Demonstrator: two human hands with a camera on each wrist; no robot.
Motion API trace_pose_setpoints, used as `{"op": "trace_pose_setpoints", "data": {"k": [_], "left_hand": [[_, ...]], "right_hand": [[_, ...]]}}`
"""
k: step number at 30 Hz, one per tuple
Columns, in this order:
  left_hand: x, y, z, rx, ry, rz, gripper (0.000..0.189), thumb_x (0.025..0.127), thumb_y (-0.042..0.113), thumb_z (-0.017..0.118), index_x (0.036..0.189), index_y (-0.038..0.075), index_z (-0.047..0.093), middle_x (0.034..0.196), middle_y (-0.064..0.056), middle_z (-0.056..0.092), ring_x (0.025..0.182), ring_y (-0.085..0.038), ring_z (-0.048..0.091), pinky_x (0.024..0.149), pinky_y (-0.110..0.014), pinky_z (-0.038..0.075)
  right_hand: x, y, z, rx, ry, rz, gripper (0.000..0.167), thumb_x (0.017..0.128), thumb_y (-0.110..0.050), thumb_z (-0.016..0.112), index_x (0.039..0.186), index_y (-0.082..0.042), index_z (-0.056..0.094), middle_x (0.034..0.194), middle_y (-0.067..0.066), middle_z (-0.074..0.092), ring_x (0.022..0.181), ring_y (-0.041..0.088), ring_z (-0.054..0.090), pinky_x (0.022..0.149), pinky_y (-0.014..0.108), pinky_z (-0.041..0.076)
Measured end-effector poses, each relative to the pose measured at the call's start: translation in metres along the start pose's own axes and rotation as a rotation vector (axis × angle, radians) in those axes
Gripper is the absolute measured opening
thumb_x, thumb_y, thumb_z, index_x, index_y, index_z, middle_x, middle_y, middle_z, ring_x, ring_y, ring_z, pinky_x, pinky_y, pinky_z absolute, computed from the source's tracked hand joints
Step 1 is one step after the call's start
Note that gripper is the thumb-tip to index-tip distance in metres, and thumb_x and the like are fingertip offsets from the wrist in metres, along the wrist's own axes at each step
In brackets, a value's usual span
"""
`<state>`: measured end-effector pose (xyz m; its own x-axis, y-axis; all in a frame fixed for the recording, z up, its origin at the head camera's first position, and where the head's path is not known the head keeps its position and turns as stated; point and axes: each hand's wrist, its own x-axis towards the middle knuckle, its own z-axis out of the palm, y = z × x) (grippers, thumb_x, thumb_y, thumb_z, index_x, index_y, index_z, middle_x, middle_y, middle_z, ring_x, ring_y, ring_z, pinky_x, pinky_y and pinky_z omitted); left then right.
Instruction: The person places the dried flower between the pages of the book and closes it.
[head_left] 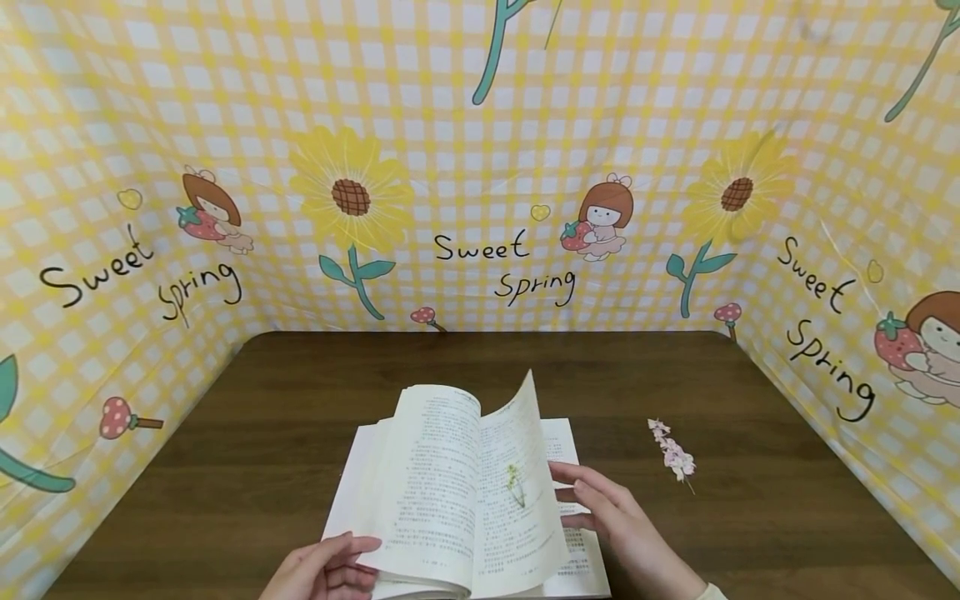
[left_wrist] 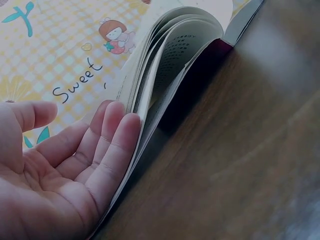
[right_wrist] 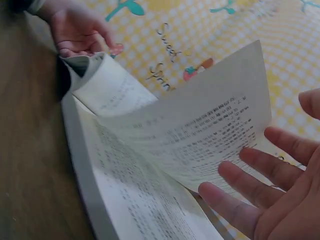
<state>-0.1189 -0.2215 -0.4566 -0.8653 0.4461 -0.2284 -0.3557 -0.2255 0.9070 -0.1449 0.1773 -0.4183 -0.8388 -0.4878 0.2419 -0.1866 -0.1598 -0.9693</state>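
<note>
An open book (head_left: 435, 492) lies on the table, its printed pages fanned up around the spine. My left hand (head_left: 322, 571) is at the lower left page corner; in the left wrist view its fingertips (left_wrist: 131, 122) rest along the page edges, with the thumb held apart. One right-hand page (right_wrist: 215, 120) stands raised and curved. Behind it, my right hand (head_left: 615, 512) has its fingers spread and relaxed, fingertips right at the page's outer edge. A small yellow-green flower sprig (head_left: 514, 486) lies on the raised page's front.
A pink-white flower sprig (head_left: 672, 450) lies on the dark wooden table (head_left: 247, 433), to the right of the book. Yellow checked cloth (head_left: 480, 167) printed with sunflowers and "Sweet Spring" walls the table at the back and both sides.
</note>
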Motion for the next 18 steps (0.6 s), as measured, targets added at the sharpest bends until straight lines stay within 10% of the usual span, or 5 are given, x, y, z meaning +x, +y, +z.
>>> {"op": "trace_pose_setpoints", "data": {"k": [18], "left_hand": [[0.0, -0.003, -0.001, 0.013, -0.008, 0.027, 0.036, 0.106, 0.018, 0.041, 0.105, 0.018, 0.078, 0.092, -0.006, 0.073, 0.083, -0.014, 0.07, 0.082, -0.03, 0.057]], "right_hand": [[0.009, 0.016, 0.03, -0.415, -0.19, -0.38, 0.045, 0.098, 0.011, 0.045, 0.14, -0.003, 0.054, 0.148, 0.018, 0.046, 0.14, 0.018, 0.04, 0.11, 0.028, 0.034]]}}
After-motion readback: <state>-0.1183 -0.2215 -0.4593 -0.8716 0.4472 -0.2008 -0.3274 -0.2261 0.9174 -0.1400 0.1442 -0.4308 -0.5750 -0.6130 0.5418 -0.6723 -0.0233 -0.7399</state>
